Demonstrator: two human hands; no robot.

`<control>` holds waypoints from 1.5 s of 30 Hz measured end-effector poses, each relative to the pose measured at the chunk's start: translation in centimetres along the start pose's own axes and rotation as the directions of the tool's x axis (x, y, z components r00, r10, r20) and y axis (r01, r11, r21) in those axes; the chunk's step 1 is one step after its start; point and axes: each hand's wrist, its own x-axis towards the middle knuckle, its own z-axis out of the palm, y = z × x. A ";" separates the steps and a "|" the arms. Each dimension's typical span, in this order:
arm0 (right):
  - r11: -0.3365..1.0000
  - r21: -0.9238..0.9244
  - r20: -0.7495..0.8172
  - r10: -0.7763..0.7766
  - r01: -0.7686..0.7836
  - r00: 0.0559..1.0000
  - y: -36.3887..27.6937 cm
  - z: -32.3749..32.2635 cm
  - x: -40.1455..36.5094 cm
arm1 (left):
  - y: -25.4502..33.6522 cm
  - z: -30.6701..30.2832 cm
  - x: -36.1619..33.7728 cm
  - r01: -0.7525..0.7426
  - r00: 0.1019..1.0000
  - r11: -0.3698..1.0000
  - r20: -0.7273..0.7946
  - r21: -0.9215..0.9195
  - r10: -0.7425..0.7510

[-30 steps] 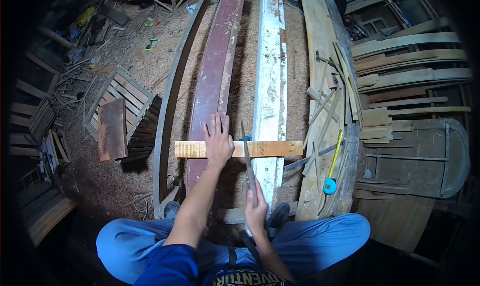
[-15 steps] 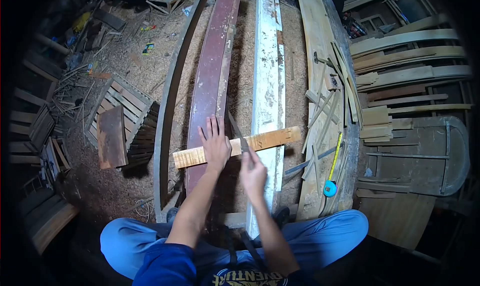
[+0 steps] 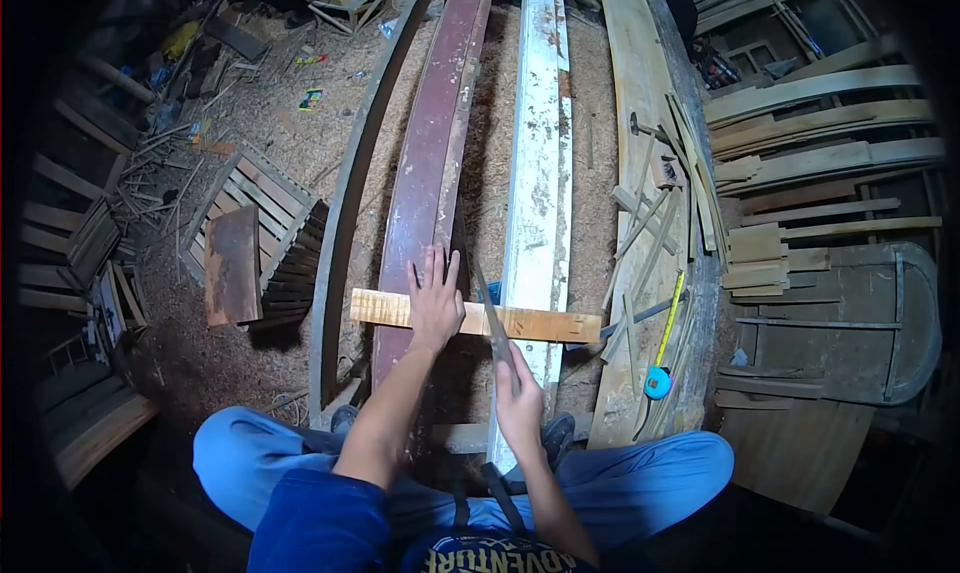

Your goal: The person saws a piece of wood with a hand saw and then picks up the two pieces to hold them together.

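Note:
A short wooden board (image 3: 392, 310) lies crosswise over a long dark red beam (image 3: 424, 163) and a white peeling beam (image 3: 541, 183). My left hand (image 3: 436, 311) rests on the board with its fingers spread, pressing it onto the red beam. In my right hand (image 3: 519, 403) is the handle of a handsaw (image 3: 491, 314), whose narrow blade crosses the board in the gap between the two beams. The fingers of this hand wrap round the handle, hiding most of it.
On the wooden plank (image 3: 637, 73) at right lie a hammer (image 3: 645, 126), thin strips (image 3: 690, 158) and a blue tape measure (image 3: 657, 383) with its yellow blade out. A slatted crate (image 3: 285, 208) stands at left. Stacked boards (image 3: 840, 118) fill the far right.
My right hand has drawn the saw back toward my body. The board has turned, its right end now nearer to me. My left hand has shifted slightly closer too.

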 end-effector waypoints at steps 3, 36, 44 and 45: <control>1.000 0.021 -0.072 0.007 -0.005 0.997 -2.9 -0.5 -3.8 | -0.4 0.1 -0.4 -0.005 1.000 1.000 0.025 0.005 0.005; 0.986 -0.117 -0.169 -0.139 0.120 0.976 11.1 8.3 -1.5 | -0.1 0.1 0.2 0.024 0.998 1.000 -0.050 0.013 -0.023; 0.978 0.183 -0.163 -0.071 0.101 0.984 7.1 4.5 -6.4 | -0.3 0.3 0.2 0.001 0.999 1.000 -0.039 0.004 -0.001; 0.979 0.178 -0.161 -0.069 0.098 0.984 7.6 4.7 -6.0 | -0.2 0.5 0.4 0.003 0.999 1.000 -0.036 0.000 -0.003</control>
